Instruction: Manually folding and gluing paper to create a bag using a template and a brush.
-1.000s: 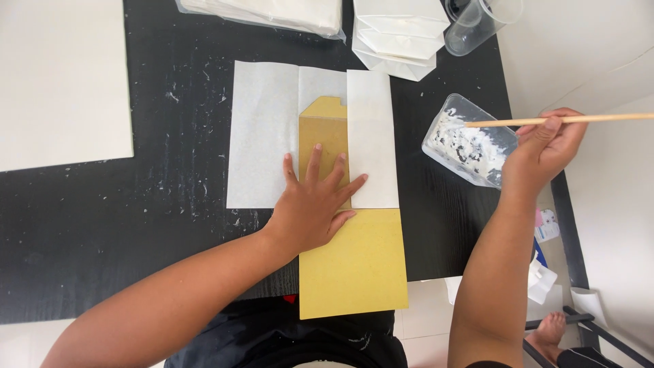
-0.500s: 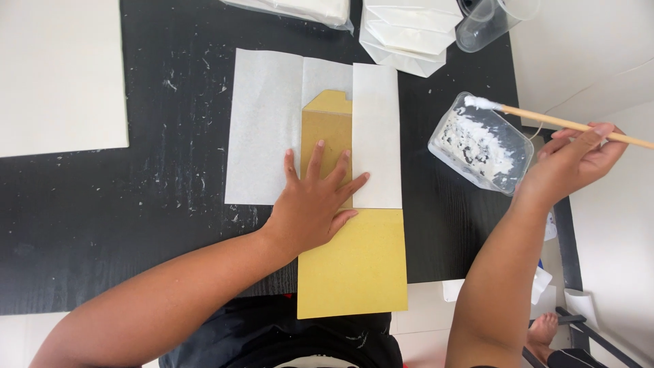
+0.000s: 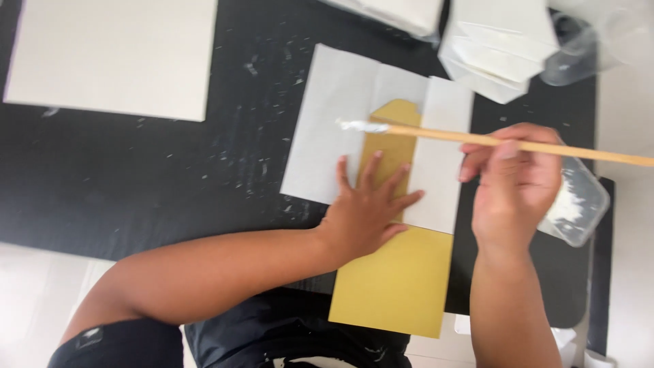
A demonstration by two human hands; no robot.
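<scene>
Swinging over from clear plastic glue tub (image 3: 575,204), right hand (image 3: 514,187) fingers pinch long wooden brush (image 3: 504,141); white-loaded tip now above gold card strip (image 3: 392,153). Left hand (image 3: 368,211) pressed flat, fingers spread, on white paper sheet (image 3: 327,136).

Bright even daylight, slight motion blur

The right hand (image 3: 514,184) covers most of the plastic tub (image 3: 579,204), so its contents barely show. The stick (image 3: 518,143) runs off the right edge, its far end unseen. The left hand (image 3: 368,211) hides part of the gold card (image 3: 402,286). Up top, the folded white papers (image 3: 497,48) and a clear cup (image 3: 579,48) are blurred and cut off. The white board (image 3: 116,54) is cropped too.
</scene>
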